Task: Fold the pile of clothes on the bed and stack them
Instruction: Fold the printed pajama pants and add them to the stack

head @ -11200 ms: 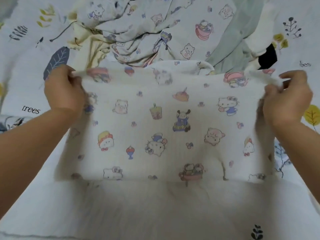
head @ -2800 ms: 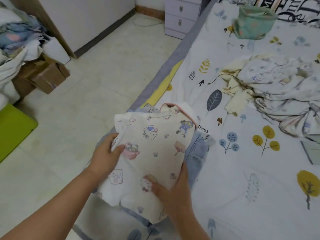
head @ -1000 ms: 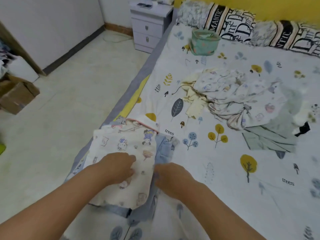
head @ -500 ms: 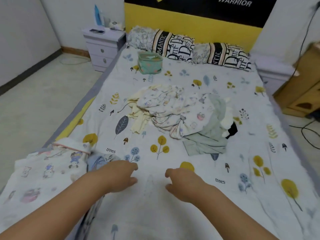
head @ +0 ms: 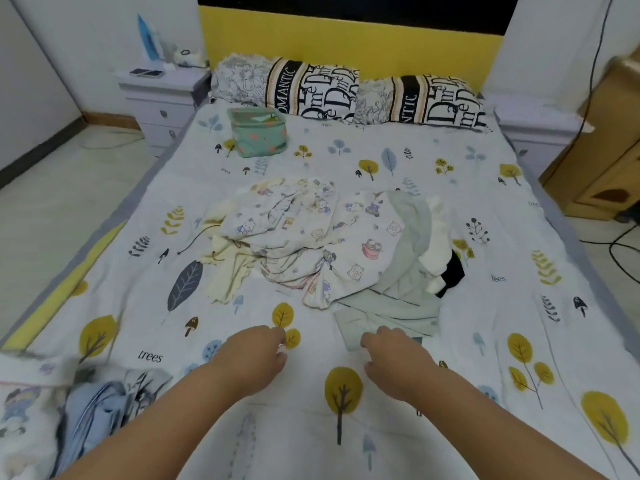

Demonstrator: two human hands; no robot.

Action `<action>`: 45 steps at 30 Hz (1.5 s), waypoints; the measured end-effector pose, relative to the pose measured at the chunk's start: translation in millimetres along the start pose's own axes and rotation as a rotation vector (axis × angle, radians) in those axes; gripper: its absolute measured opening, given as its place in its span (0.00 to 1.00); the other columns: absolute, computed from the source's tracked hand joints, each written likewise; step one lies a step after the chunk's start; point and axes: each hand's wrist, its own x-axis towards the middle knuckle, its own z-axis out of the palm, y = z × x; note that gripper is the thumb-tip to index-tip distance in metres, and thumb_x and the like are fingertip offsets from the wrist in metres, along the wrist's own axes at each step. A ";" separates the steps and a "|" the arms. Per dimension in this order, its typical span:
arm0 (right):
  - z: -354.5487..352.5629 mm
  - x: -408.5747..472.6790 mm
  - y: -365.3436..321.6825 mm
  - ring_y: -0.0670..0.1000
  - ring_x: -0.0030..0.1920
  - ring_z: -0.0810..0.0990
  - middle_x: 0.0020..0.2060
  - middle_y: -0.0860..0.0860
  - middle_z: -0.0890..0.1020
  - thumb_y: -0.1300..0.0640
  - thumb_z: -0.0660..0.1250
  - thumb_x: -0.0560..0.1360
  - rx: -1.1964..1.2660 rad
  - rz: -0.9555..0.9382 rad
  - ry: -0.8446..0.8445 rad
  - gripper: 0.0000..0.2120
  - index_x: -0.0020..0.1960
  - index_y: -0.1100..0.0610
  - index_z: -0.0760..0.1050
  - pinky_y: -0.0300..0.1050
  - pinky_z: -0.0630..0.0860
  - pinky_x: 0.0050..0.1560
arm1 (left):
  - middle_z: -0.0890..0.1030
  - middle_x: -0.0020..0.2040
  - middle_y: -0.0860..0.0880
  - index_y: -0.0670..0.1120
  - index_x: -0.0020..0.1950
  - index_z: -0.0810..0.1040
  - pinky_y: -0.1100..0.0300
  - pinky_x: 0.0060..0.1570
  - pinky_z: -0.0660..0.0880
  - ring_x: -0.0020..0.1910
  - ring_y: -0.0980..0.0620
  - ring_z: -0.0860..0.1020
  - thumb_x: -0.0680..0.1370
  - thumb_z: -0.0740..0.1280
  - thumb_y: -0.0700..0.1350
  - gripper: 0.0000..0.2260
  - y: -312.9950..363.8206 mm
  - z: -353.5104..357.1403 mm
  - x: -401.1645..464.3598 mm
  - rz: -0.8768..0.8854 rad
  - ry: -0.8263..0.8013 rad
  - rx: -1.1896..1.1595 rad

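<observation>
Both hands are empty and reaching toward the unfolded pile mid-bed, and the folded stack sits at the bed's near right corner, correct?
Not quite. The head view shows the folded stack of cartoon-print and blue clothes at the bed's near left corner, not the right. The rest holds: the left hand and right hand are empty, reaching toward the unfolded pile of cartoon-print, cream and grey-green clothes mid-bed.

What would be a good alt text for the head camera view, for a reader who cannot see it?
Two bare hands, left hand and right hand, reach empty over a tree-print bed toward a pile of unfolded clothes. Folded clothes sit stacked at the near left corner; two pillows and a green pouch lie near the headboard.
</observation>
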 end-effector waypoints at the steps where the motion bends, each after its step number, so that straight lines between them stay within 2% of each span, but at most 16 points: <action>1: 2.8 14.4 3.0 0.55 0.62 0.67 0.62 0.55 0.69 0.58 0.57 0.78 -0.004 0.013 0.027 0.18 0.67 0.56 0.64 0.45 0.67 0.54 | 0.74 0.62 0.48 0.47 0.66 0.69 0.57 0.56 0.70 0.60 0.48 0.73 0.80 0.56 0.49 0.15 -2.0 3.1 15.0 -0.013 0.000 0.005; 6: 26.0 98.4 4.5 0.57 0.65 0.64 0.66 0.57 0.63 0.62 0.61 0.74 -0.060 0.054 0.207 0.26 0.70 0.56 0.58 0.50 0.65 0.60 | 0.73 0.57 0.46 0.45 0.62 0.69 0.57 0.48 0.68 0.56 0.46 0.73 0.79 0.58 0.48 0.13 -10.3 24.4 86.7 -0.039 -0.001 0.001; 8: 34.4 132.0 2.2 0.61 0.72 0.56 0.72 0.61 0.55 0.60 0.64 0.73 -0.087 0.043 0.265 0.33 0.74 0.56 0.52 0.56 0.60 0.67 | 0.72 0.55 0.47 0.45 0.61 0.68 0.58 0.47 0.66 0.56 0.46 0.72 0.77 0.60 0.46 0.13 -10.6 34.6 114.3 -0.050 0.014 -0.009; 14: 60.5 216.7 -7.1 0.65 0.74 0.38 0.74 0.60 0.36 0.58 0.63 0.76 -0.168 0.000 0.408 0.40 0.76 0.49 0.38 0.71 0.46 0.68 | 0.67 0.68 0.46 0.46 0.70 0.62 0.53 0.62 0.67 0.65 0.46 0.67 0.78 0.59 0.45 0.20 -13.0 68.9 179.2 -0.067 0.072 -0.067; 16: 65.5 235.0 -7.5 0.65 0.73 0.33 0.74 0.57 0.33 0.55 0.66 0.75 -0.265 -0.042 0.403 0.40 0.76 0.45 0.42 0.75 0.42 0.65 | 0.66 0.69 0.47 0.46 0.70 0.62 0.53 0.63 0.67 0.66 0.46 0.67 0.78 0.59 0.46 0.20 -17.9 80.2 185.2 -0.066 0.058 -0.086; 19: 68.8 249.5 -1.2 0.64 0.73 0.33 0.76 0.54 0.44 0.55 0.61 0.77 -0.345 -0.076 0.399 0.19 0.68 0.50 0.67 0.76 0.41 0.65 | 0.66 0.68 0.47 0.46 0.69 0.63 0.55 0.62 0.66 0.65 0.46 0.66 0.77 0.60 0.45 0.20 -29.6 90.6 179.8 -0.059 0.030 -0.095; 22: 70.7 240.2 1.5 0.59 0.75 0.51 0.65 0.55 0.72 0.61 0.58 0.76 -0.230 -0.085 0.373 0.15 0.62 0.56 0.71 0.71 0.46 0.69 | 0.68 0.65 0.48 0.46 0.64 0.66 0.56 0.57 0.68 0.60 0.47 0.68 0.76 0.63 0.46 0.18 -43.6 88.1 167.4 -0.070 0.056 -0.118; 25: 67.6 206.8 3.5 0.62 0.54 0.76 0.46 0.62 0.79 0.66 0.63 0.71 0.238 -0.119 0.480 0.11 0.53 0.61 0.75 0.58 0.70 0.59 | 0.66 0.68 0.49 0.46 0.69 0.63 0.57 0.61 0.67 0.64 0.48 0.67 0.76 0.63 0.46 0.22 -50.3 79.1 154.1 -0.070 0.145 -0.144; 27: 60.0 173.8 6.3 0.57 0.47 0.78 0.44 0.57 0.79 0.57 0.61 0.77 0.499 -0.061 0.377 0.05 0.49 0.58 0.74 0.45 0.72 0.46 | 0.62 0.72 0.50 0.47 0.74 0.56 0.59 0.65 0.62 0.69 0.50 0.63 0.77 0.63 0.45 0.28 -47.4 69.9 145.1 -0.067 0.197 -0.194; 30: 47.2 126.2 10.4 0.46 0.30 0.75 0.28 0.50 0.76 0.48 0.63 0.76 0.759 -0.060 0.405 0.16 0.35 0.57 0.70 0.40 0.72 0.34 | 0.55 0.76 0.51 0.49 0.76 0.49 0.62 0.68 0.57 0.73 0.51 0.58 0.77 0.64 0.47 0.33 -35.5 51.9 132.3 -0.021 0.247 -0.233; 33: 16.8 78.4 7.7 0.45 0.23 0.64 0.19 0.47 0.66 0.53 0.68 0.73 0.839 -0.124 0.582 0.23 0.25 0.51 0.61 0.34 0.59 0.25 | 0.46 0.78 0.51 0.56 0.76 0.39 0.60 0.71 0.52 0.76 0.52 0.50 0.75 0.67 0.50 0.42 -15.9 27.5 117.5 0.063 0.237 -0.275; 35: -9.7 46.2 3.9 0.44 0.22 0.64 0.19 0.45 0.66 0.55 0.68 0.73 0.887 -0.214 0.636 0.22 0.24 0.46 0.64 0.31 0.59 0.25 | 0.42 0.77 0.53 0.65 0.70 0.32 0.57 0.71 0.55 0.76 0.53 0.47 0.72 0.70 0.52 0.47 2.0 7.1 105.7 0.147 0.236 -0.289; 38: -44.9 0.8 -6.5 0.43 0.23 0.70 0.20 0.43 0.73 0.49 0.65 0.69 0.950 -0.296 0.672 0.13 0.26 0.43 0.74 0.31 0.65 0.27 | 0.42 0.77 0.55 0.72 0.68 0.43 0.56 0.72 0.53 0.76 0.53 0.46 0.72 0.70 0.55 0.39 30.6 -22.2 86.2 0.270 0.249 -0.380; 41: -70.9 -36.1 -9.5 0.41 0.30 0.77 0.26 0.43 0.80 0.48 0.65 0.67 1.052 -0.263 0.645 0.09 0.28 0.42 0.78 0.33 0.73 0.34 | 0.61 0.73 0.50 0.58 0.66 0.68 0.68 0.67 0.49 0.73 0.54 0.58 0.76 0.68 0.48 0.20 53.6 -52.9 62.9 0.401 0.314 -0.309; 43: -88.0 -59.2 -4.9 0.40 0.30 0.77 0.27 0.45 0.80 0.49 0.66 0.70 1.064 -0.273 0.623 0.10 0.31 0.45 0.79 0.34 0.72 0.34 | 0.79 0.56 0.49 0.47 0.51 0.82 0.67 0.58 0.63 0.58 0.54 0.76 0.73 0.69 0.42 0.07 61.9 -71.4 49.4 0.439 0.451 -0.246; 45: -103.0 -81.4 4.6 0.40 0.28 0.74 0.24 0.43 0.77 0.53 0.67 0.74 1.065 -0.235 0.644 0.13 0.30 0.44 0.79 0.31 0.68 0.31 | 0.79 0.41 0.50 0.45 0.39 0.77 0.60 0.44 0.68 0.45 0.49 0.77 0.74 0.66 0.39 0.05 61.8 -92.2 31.7 0.389 0.337 -0.369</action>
